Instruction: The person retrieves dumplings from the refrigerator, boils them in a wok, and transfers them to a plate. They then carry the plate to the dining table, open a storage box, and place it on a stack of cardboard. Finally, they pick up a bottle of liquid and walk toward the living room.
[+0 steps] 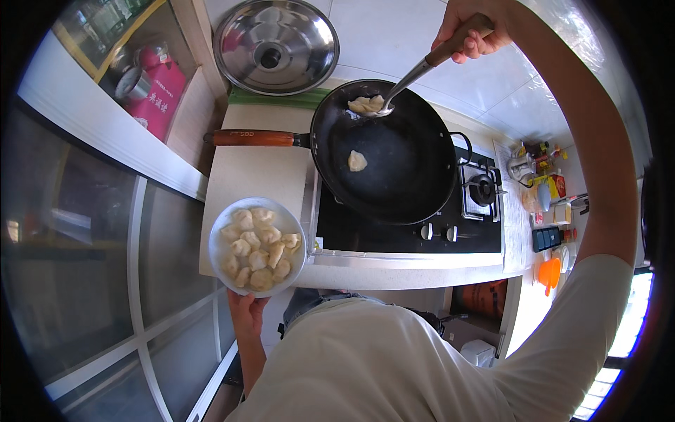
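My right hand (472, 35) is closed around the brown handle of a metal ladle (413, 76), reaching in from the upper right. The ladle's head sits inside the black wok (415, 169), close to its far left wall. A few pale dumplings (365, 105) lie at the ladle's head and partly hide it. One more dumpling (357, 161) rests apart on the wok's dark bottom. At the lower left, my left hand (246, 309) grips the near rim of a white bowl (216, 235), its fingers mostly hidden underneath. Several cooked-looking dumplings (259, 259) fill the bowl.
The wok's wooden handle (253, 138) points left over the counter (271, 179). A steel lid (302, 42) leans at the back left. Beside the wok is a bare gas burner (482, 188). Bottles and an orange scoop (549, 273) line the right. Sliding glass doors (172, 246) stand left.
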Demonstrator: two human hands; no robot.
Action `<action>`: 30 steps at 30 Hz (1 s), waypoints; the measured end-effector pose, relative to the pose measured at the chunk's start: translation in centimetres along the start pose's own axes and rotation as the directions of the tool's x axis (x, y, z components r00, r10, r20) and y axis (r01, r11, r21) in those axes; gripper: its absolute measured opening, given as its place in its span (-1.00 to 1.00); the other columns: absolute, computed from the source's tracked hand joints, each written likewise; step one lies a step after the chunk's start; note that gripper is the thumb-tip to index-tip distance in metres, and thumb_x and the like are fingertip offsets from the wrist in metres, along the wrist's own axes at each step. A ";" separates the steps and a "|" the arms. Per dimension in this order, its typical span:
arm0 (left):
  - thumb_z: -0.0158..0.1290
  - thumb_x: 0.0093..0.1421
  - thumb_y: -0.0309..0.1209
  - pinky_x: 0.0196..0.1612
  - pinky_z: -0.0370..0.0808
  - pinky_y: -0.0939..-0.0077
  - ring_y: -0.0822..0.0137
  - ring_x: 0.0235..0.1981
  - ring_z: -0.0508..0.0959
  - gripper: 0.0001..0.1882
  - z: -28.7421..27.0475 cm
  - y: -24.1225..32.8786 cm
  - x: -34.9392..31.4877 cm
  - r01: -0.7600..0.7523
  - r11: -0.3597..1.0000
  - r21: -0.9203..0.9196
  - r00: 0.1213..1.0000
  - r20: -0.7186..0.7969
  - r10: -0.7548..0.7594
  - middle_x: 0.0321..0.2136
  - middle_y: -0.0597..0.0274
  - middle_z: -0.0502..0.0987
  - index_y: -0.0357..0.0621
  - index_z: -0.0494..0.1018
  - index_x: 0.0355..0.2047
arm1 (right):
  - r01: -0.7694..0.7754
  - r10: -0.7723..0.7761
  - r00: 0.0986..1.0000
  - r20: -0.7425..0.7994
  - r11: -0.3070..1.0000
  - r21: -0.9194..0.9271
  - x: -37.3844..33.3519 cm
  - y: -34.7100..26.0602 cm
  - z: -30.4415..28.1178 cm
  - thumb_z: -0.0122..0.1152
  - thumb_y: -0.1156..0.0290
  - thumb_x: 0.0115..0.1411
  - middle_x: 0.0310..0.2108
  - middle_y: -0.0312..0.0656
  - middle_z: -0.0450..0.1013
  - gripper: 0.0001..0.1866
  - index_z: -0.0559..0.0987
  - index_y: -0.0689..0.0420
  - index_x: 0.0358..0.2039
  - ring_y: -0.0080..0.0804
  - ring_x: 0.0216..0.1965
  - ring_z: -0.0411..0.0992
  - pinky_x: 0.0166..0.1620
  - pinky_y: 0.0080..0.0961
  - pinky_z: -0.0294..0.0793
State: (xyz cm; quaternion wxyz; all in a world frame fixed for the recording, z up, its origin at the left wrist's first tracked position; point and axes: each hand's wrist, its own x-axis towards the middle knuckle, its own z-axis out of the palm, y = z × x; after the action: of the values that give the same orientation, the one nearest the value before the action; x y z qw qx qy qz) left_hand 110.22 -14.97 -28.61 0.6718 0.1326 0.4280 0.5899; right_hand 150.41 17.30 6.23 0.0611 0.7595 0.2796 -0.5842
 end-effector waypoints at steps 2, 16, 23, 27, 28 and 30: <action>-0.14 -0.07 -0.64 -0.17 0.53 0.23 0.02 -0.01 0.35 -0.28 0.1 -0.1 0.1 0.002 1.000 -0.016 1.000 0.005 -0.002 0.03 -0.06 0.17 -0.13 -0.08 0.15 | 0.009 -0.010 0.999 -0.031 0.999 -0.039 -0.4 -0.4 -0.2 -0.06 0.49 0.14 -0.47 0.03 0.42 -0.75 0.45 0.32 -0.19 -0.57 -0.70 0.34 -0.71 -0.85 0.37; -0.16 -0.03 -0.66 -0.11 0.49 0.18 0.02 0.01 0.33 -0.32 0.0 -0.4 -0.1 0.000 1.000 -0.013 1.000 0.001 0.000 0.04 -0.04 0.16 -0.13 -0.07 0.14 | 0.046 -0.045 0.999 0.017 0.995 -0.088 0.0 -2.4 -0.5 -0.02 0.47 0.14 -0.39 0.09 0.41 -0.64 0.38 0.14 -0.01 -0.50 -0.68 0.37 -0.72 -0.83 0.36; -0.14 -0.03 -0.64 -0.11 0.49 0.20 0.04 0.00 0.34 -0.31 0.9 0.0 -0.1 0.024 0.999 -0.046 1.000 0.017 -0.023 0.04 -0.03 0.16 -0.14 -0.07 0.15 | 0.421 -0.416 0.907 -0.069 0.896 0.139 1.8 13.9 6.3 0.00 0.50 0.13 -0.47 0.00 0.38 -0.65 0.33 0.25 -0.05 -0.51 -0.58 0.35 -0.56 -0.67 0.43; -0.13 -0.03 -0.62 -0.11 0.50 0.20 0.05 0.00 0.35 -0.31 0.2 0.3 0.0 0.050 0.999 -0.010 0.998 0.035 -0.050 0.04 -0.02 0.17 -0.14 -0.07 0.14 | 0.608 -0.554 0.786 -0.274 0.772 0.184 4.4 23.0 12.8 0.04 0.56 0.09 -0.49 -0.07 0.47 -0.56 0.28 0.26 0.02 -0.53 -0.57 0.42 -0.53 -0.68 0.44; -0.13 -0.03 -0.62 -0.11 0.50 0.21 0.05 0.00 0.35 -0.31 0.3 0.5 0.2 0.058 0.998 0.000 0.997 0.060 -0.058 0.04 -0.02 0.17 -0.14 -0.07 0.14 | 0.634 -0.547 0.768 -0.334 0.725 0.271 5.0 24.7 14.4 0.05 0.57 0.08 -0.50 -0.09 0.47 -0.57 0.29 0.25 0.01 -0.55 -0.59 0.41 -0.52 -0.69 0.43; -0.13 -0.02 -0.61 -0.12 0.50 0.22 0.05 0.00 0.35 -0.32 1.2 0.6 0.2 0.051 0.999 0.008 0.995 0.085 -0.052 0.05 -0.02 0.17 -0.14 -0.07 0.15 | 0.663 -0.578 0.728 -0.369 0.730 0.164 7.1 26.4 16.5 0.01 0.60 0.09 -0.46 -0.12 0.46 -0.56 0.28 0.23 0.03 -0.61 -0.57 0.37 -0.53 -0.71 0.37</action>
State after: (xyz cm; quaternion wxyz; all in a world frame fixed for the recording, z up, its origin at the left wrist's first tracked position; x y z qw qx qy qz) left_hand 110.65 -14.20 -27.54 0.7041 0.1487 0.4039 0.5649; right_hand 150.54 -9.18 -11.63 -0.2918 0.6981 0.4386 -0.4849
